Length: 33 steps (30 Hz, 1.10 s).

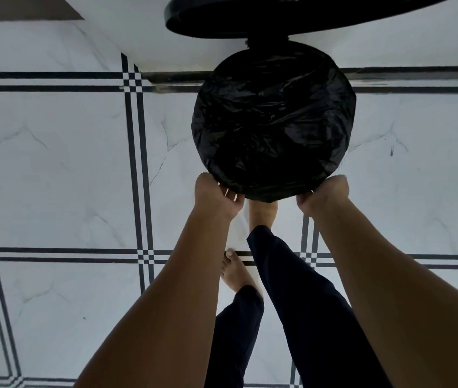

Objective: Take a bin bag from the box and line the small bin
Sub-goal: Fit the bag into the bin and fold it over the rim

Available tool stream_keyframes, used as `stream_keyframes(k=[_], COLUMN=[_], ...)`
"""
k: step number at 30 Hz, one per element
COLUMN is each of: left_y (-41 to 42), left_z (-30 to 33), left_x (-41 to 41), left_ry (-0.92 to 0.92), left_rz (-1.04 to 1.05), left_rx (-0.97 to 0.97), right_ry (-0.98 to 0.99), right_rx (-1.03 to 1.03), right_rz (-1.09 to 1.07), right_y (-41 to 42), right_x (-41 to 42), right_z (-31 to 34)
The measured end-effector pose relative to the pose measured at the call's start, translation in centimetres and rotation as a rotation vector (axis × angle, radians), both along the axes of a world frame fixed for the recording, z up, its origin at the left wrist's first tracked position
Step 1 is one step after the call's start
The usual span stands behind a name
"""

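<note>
Looking down, I see the bin bag (274, 121) stretched over the small bin's mouth on the tiled floor (54, 163). My left hand (218, 198) and right hand (324, 196) each pinch the bag's near edge in a closed grip. Risk from here — pulling too hard could tear the thin plastic, or the far edge could slip off the rim.

Both bare arms reached forward, left hand (218, 196) and right hand (324, 194) clenched on the bin bag's (272, 119) near edge, one at each side
</note>
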<state>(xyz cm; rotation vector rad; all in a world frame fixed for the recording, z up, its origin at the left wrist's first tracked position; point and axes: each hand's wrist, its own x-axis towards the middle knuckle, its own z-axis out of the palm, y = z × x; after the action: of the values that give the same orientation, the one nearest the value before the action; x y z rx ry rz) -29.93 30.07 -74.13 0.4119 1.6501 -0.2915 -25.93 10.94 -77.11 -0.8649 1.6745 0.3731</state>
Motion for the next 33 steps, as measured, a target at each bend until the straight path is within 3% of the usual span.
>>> stream_keyframes(k=[4,7,9,11,14,17,21,26,29,31,33], left_y=[0.2,0.9,1.7,2.6,3.1,2.8,3.0,3.3,4.0,4.8,5.5], left_z=[0.4,-0.7,-1.4,-1.6,-0.2,0.3,-0.6,-0.7,-1.4,-1.8,-1.9], left_x=[1.1,1.1,1.0,1.4,3.4,5.2,5.4,4.4,3.8,4.1,4.7], left_ry=[-0.222,-0.359,-0.186,-0.058,-0.169,-0.23,-0.281,-0.31,-0.304,-0.23,-0.149], left_rz=[0.032,-0.155,-0.238,-0.346,-0.472,-0.599,-0.795,-0.858,-0.9,-1.047,-1.158], left_rx=[0.008,0.076,0.23,0.436,0.691,0.577,0.614,0.607,0.563,0.687,0.956], right_ry=[-0.041,-0.037,-0.08,-0.144,-0.252,-0.25,-0.137,-0.138,-0.072,-0.042,-0.11], right_rx=[0.043,0.007,-0.101,-0.359,-0.671,-0.623,-0.631,-0.659,-0.708,-0.789,-0.876], right_rz=[0.129,0.211,0.294,0.465,0.546,0.768,1.079,1.13,1.315,1.41,1.379], right_y=[0.7,-0.1,-0.2,-0.4,-0.2,0.6,0.8,0.3,0.1,0.1,0.2], right_x=[1.7,2.0,2.2,2.7,5.5,8.4,9.6,9.1,10.1,11.6,13.4], right_z=[0.2,0.0,0.7,1.1,1.8,1.6,0.8,0.0,0.4,0.9,1.1])
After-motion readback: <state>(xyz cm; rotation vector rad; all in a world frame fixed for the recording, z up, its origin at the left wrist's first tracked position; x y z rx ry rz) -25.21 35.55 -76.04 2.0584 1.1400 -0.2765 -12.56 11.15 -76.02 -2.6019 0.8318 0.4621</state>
